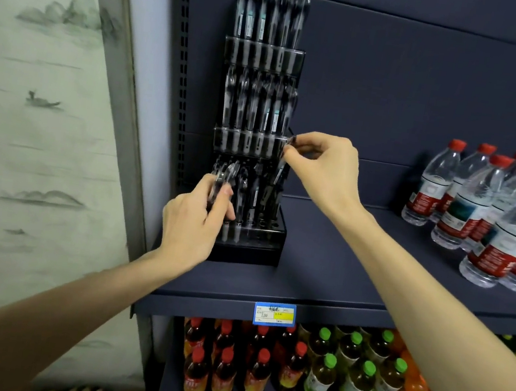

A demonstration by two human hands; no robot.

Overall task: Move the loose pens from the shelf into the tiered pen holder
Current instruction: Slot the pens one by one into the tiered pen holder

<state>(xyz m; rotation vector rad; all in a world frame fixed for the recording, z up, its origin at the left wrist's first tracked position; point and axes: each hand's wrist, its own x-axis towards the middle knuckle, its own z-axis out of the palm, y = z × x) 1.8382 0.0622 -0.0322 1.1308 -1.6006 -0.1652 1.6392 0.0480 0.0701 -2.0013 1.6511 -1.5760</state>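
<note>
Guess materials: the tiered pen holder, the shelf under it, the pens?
Tiered pen holder: looks like glossy black plastic with clear acrylic fronts, since pens show through. Shelf: probably matte painted steel; flat dark-blue sheet, slotted upright. Pens: likely clear plastic barrels, glinting, dark cores visible.

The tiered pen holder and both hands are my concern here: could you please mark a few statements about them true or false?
1. The right hand pinches a pen at the right edge of the tiered pen holder. True.
2. The left hand is empty. False: it grips several pens.
3. The water bottles have green caps. False: their caps are red.
4. The holder stands at the left end of the shelf. True.
</note>
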